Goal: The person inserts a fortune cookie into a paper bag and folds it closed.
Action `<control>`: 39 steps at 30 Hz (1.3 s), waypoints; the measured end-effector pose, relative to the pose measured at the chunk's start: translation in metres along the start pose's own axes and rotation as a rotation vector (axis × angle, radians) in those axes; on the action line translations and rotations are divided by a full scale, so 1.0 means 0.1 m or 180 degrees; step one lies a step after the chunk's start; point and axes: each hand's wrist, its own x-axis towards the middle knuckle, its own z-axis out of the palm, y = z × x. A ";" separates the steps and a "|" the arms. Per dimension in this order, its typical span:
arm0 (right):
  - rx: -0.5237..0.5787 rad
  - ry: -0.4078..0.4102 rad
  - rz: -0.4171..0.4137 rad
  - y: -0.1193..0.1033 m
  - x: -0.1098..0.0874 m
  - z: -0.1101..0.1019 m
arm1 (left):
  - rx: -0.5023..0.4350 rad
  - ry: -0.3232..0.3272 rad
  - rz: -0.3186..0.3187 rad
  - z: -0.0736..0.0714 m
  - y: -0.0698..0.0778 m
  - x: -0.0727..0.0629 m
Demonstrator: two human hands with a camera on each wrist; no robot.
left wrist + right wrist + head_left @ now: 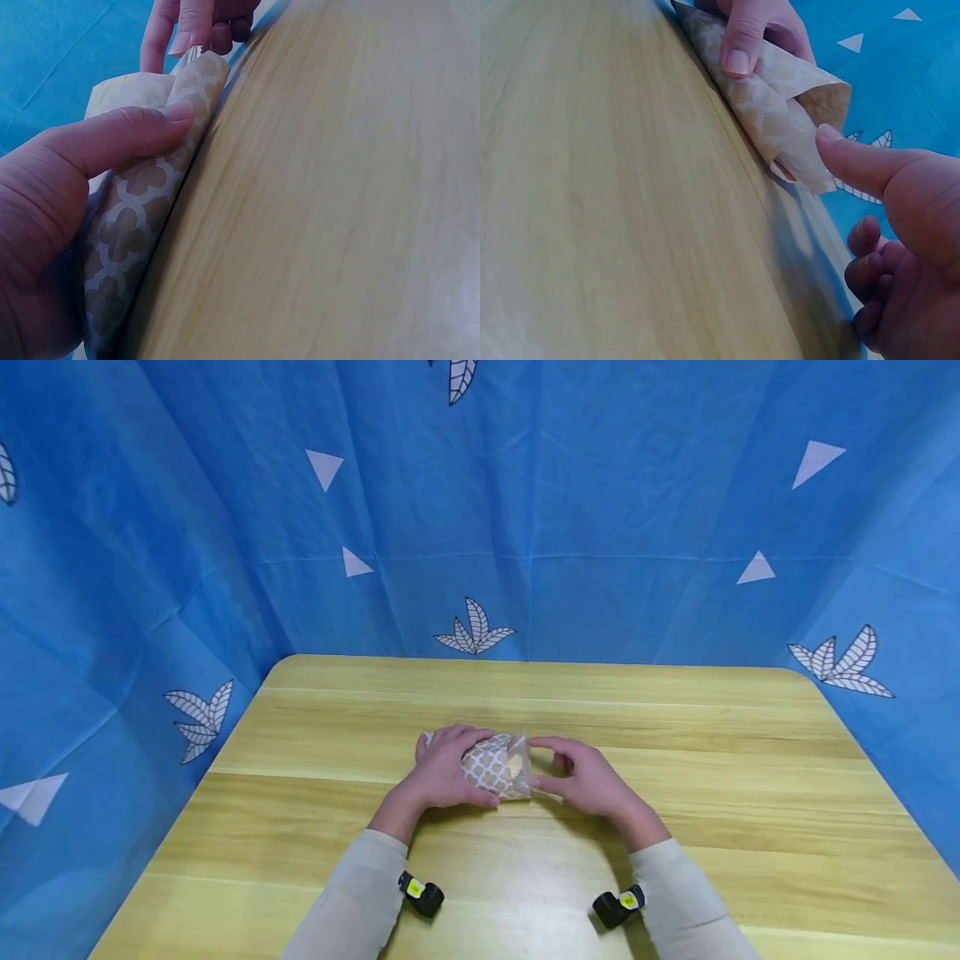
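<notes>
A small package wrapped in tan and white lattice-patterned paper [487, 767] lies on the table, its right end loose and gaping, with something pale yellow showing there. My left hand [444, 770] grips the package from the left, thumb along the near side and fingers over the far side. In the left wrist view the left thumb [135, 135] presses flat on the paper. My right hand [588, 777] is at the loose end, thumb and index finger extended to its two corners. The right thumb tip [829, 135] is right at the paper flap; other right fingers are curled back.
The wooden table [675, 718] spreads around the package. Blue cloth [600, 510] with white triangles and leaf prints hangs behind and beside it. Small black wrist cameras [423, 897] are worn at both sleeves.
</notes>
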 end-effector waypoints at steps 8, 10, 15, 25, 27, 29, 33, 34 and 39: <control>-0.0003 -0.0039 0.0012 0.04 0.00 0.01 | -0.0012 -0.0033 -0.0035 0.00 0.00 0.01; -0.0011 -0.0045 0.0024 0.05 -0.01 0.00 | -0.0012 -0.0048 -0.0055 0.00 0.00 0.01; -0.0001 -0.0087 0.0018 0.07 -0.02 -0.01 | -0.0017 -0.0041 -0.0051 0.00 0.00 0.01; -0.0152 -0.0123 -0.0003 0.02 0.02 0.05 | -0.0042 -0.0032 -0.0014 -0.02 0.01 -0.01; -0.0177 -0.0124 -0.0014 0.01 0.03 0.06 | -0.0050 -0.0048 -0.0022 -0.02 0.01 -0.02; -0.0183 -0.0129 -0.0018 0.00 0.03 0.06 | -0.0061 -0.0047 -0.0013 -0.02 0.01 -0.01; -0.0173 -0.0142 -0.0058 -0.02 0.05 0.07 | -0.0061 -0.0043 -0.0006 -0.02 0.00 0.00; -0.0160 -0.0143 -0.0061 -0.03 0.06 0.07 | -0.0067 -0.0039 -0.0005 -0.02 0.00 0.00; -0.0168 -0.0017 -0.0011 -0.01 0.05 0.07 | -0.0058 -0.0017 0.0010 -0.01 -0.01 0.00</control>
